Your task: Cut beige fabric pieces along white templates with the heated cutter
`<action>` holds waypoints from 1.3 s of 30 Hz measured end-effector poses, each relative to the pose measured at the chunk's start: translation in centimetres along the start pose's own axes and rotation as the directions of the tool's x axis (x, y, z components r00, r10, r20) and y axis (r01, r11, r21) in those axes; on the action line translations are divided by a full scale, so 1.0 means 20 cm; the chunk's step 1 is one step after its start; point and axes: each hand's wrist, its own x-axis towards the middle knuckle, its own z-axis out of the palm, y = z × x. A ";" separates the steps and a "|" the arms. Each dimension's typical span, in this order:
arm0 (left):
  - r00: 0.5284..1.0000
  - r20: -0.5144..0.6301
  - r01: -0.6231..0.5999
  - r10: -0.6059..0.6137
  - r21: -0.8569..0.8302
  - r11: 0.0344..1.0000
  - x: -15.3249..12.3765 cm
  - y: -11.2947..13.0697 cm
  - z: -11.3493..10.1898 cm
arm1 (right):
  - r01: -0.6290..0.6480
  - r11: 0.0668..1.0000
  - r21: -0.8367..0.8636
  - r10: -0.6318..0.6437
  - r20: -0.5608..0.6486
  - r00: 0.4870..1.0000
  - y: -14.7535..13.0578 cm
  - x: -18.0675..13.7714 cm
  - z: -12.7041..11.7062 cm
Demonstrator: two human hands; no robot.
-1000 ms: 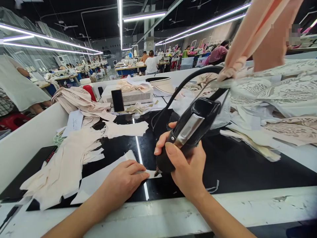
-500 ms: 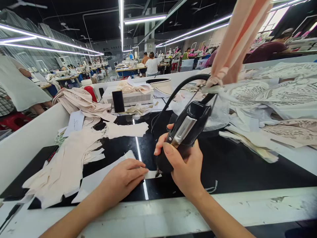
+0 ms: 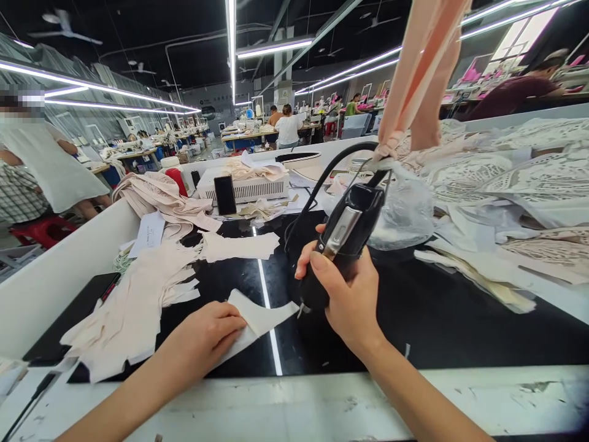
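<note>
My right hand (image 3: 346,298) is closed around a black hand-held cutting tool (image 3: 343,242) with a metal plate on its side; its tip points down just above the black work surface (image 3: 437,319). A black cable (image 3: 322,178) arcs up from the tool to a pink cloth strap (image 3: 416,67) hanging from above. My left hand (image 3: 205,341) lies flat, fingers pressed on a white fabric piece (image 3: 257,319), whose right end lifts off the surface near the tool's tip.
A stack of beige cut pieces (image 3: 133,307) lies at left, lace fabric (image 3: 519,178) piled at right. A white box (image 3: 251,184) with a black phone (image 3: 225,195) leaning on it stands behind. A white wall (image 3: 55,276) borders the left. Other people work in the background.
My left hand has slid left and pulled the white fabric piece with it. The tool's tip has lifted off the piece, which now sits left of the tip.
</note>
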 end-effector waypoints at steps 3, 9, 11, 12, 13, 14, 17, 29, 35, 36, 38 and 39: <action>0.993 0.061 0.110 -0.104 -0.116 0.987 -0.02 0.10 -0.02 | -0.014 1.000 0.018 0.014 -0.009 1.000 -0.01 0.00 0.02; 0.965 0.181 0.223 -0.189 -0.192 0.956 0.11 0.16 -0.09 | -0.034 0.998 0.055 0.033 0.015 0.999 -0.01 -0.03 0.05; 0.981 0.140 0.151 -0.132 -0.134 0.979 0.18 0.11 -0.09 | -0.030 0.997 0.065 0.029 0.007 1.000 0.00 -0.04 0.04; 0.988 0.133 0.098 -0.082 -0.121 0.988 0.22 0.09 -0.09 | -0.030 0.997 0.067 0.030 0.003 1.000 0.01 -0.04 0.04; 0.990 0.139 0.043 -0.026 -0.125 0.991 0.25 0.06 -0.08 | -0.032 0.997 0.068 0.032 0.000 0.999 0.01 -0.05 0.04; 0.987 0.155 -0.008 0.031 -0.146 0.989 0.28 0.04 -0.07 | -0.033 0.997 0.070 0.033 0.000 0.999 0.02 -0.05 0.04; 0.963 0.227 -0.093 0.145 -0.226 0.970 0.36 0.00 -0.05 | -0.039 0.997 0.072 0.039 0.012 0.999 0.03 -0.06 0.04; 0.909 0.401 -0.011 0.112 -0.246 0.969 0.40 -0.05 -0.02 | -0.033 0.995 0.095 0.032 0.010 0.999 0.03 -0.06 0.10; 0.922 0.369 -0.030 0.116 -0.232 0.972 0.40 -0.06 0.00 | -0.038 0.995 0.094 0.036 0.018 0.999 0.05 -0.06 0.10; 0.921 0.371 -0.031 0.117 -0.228 0.973 0.40 -0.06 0.00 | -0.044 0.995 0.094 0.043 0.014 0.999 0.05 -0.06 0.10; 0.919 0.376 -0.035 0.117 -0.219 0.975 0.40 -0.05 0.00 | -0.055 0.994 0.096 0.055 0.004 0.998 0.06 -0.07 0.10; 0.919 0.375 -0.040 0.119 -0.213 0.976 0.40 -0.05 0.00 | -0.057 0.994 0.098 0.057 -0.001 0.998 0.05 -0.07 0.10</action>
